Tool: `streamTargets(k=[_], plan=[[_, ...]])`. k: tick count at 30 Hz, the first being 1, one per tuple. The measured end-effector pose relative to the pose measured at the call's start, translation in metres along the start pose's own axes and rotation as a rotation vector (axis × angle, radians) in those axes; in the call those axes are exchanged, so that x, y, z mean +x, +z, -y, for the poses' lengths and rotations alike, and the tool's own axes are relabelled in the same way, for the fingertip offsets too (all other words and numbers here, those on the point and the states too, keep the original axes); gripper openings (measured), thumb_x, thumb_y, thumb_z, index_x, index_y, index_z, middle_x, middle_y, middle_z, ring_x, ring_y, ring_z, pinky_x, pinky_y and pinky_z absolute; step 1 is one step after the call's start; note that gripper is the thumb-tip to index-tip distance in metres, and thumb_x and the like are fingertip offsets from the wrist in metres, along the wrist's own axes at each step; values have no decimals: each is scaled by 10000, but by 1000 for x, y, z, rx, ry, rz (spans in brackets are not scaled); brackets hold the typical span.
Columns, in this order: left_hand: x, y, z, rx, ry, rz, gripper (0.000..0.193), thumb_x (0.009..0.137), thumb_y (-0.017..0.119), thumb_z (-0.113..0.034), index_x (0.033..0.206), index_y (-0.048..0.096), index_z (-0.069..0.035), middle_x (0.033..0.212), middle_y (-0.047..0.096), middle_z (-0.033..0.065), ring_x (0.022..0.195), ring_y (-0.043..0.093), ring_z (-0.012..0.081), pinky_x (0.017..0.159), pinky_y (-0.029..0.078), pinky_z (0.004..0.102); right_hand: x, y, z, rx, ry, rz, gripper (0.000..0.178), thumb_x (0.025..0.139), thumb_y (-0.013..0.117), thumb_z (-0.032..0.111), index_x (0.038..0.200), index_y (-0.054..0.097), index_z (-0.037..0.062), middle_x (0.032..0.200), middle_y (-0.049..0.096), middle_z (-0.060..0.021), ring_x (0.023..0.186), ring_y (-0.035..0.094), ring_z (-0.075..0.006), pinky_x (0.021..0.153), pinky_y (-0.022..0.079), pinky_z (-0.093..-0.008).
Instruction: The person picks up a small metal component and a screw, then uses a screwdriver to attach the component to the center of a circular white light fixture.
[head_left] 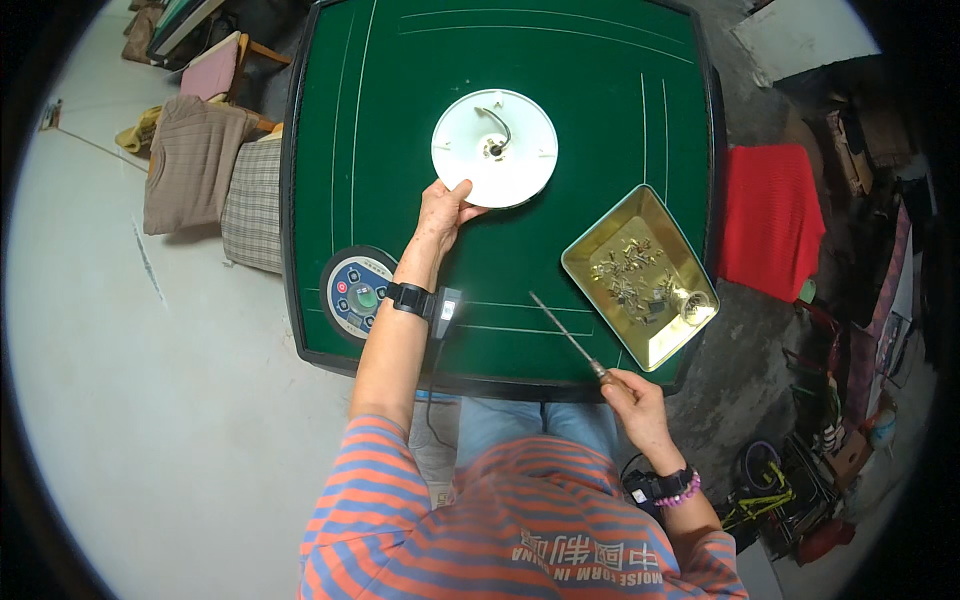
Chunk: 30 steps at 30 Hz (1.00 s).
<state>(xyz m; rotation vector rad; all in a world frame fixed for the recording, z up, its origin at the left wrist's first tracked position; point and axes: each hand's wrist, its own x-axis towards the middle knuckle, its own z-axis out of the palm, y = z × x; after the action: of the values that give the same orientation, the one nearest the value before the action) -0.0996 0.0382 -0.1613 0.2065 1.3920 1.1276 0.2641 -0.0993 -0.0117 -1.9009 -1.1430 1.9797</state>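
Observation:
A round white lamp base [525, 165], like a shallow dish with a dark cable coming out of its middle, is over the green table. My left hand [443, 212] grips its near left rim, thumb on top and fingers underneath. In my right hand [637, 405], at the table's near right edge, is a screwdriver [563, 332]. Its long thin shaft points up and to the left, its tip apart from the lamp base. A gold-coloured metal tray [590, 262] lies to the right, holding many small screws and metal parts [635, 280] and a small clear round container [693, 307].
The green table [400, 120] has a dark raised rim. A round control panel [358, 290] is set in at its left, beside my forearm. Chairs with clothes [195, 165] stand left; a red cloth-covered seat [770, 215] is at the right. A cable [430, 405] hangs from my left wrist device.

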Motion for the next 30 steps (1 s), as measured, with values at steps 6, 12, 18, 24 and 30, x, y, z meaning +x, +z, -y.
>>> streamTargets(k=[6,12,18,24,30], plan=[[13,-8,-1,-109,101,7,351,934,561,-27,1260,485,81,1190,624,181,979,683,245,786,622,315,39,37,-16,-329,-255,-20,298,881,678,157,1147,644,28,957,680,-170,833,678,-311,744,526,-348],[15,-9,-2,-110,59,79,334,915,573,5,1236,508,74,1172,636,182,994,681,257,800,616,335,77,60,-31,-657,-663,-157,373,816,704,80,1167,588,32,962,605,-138,869,610,-346,733,499,-403],[18,-20,-6,10,89,98,311,932,593,-39,1225,536,49,1124,670,149,972,690,218,803,611,302,100,73,-49,-702,-772,-258,476,774,704,28,1227,561,55,1062,568,-135,942,580,-330,794,490,-405],[-23,-10,-4,116,80,98,424,1022,499,-206,1384,415,0,1299,563,146,1008,661,239,815,588,333,104,71,-74,-731,-764,-312,513,745,715,2,1233,564,39,1104,552,-145,954,556,-345,817,467,-424],[-148,-50,17,931,158,202,284,914,573,-55,1196,599,-23,1039,672,92,836,650,163,684,526,290,96,70,-87,-683,-734,-302,575,730,746,12,1268,544,-1,1154,515,-163,1009,518,-353,867,442,-423]])
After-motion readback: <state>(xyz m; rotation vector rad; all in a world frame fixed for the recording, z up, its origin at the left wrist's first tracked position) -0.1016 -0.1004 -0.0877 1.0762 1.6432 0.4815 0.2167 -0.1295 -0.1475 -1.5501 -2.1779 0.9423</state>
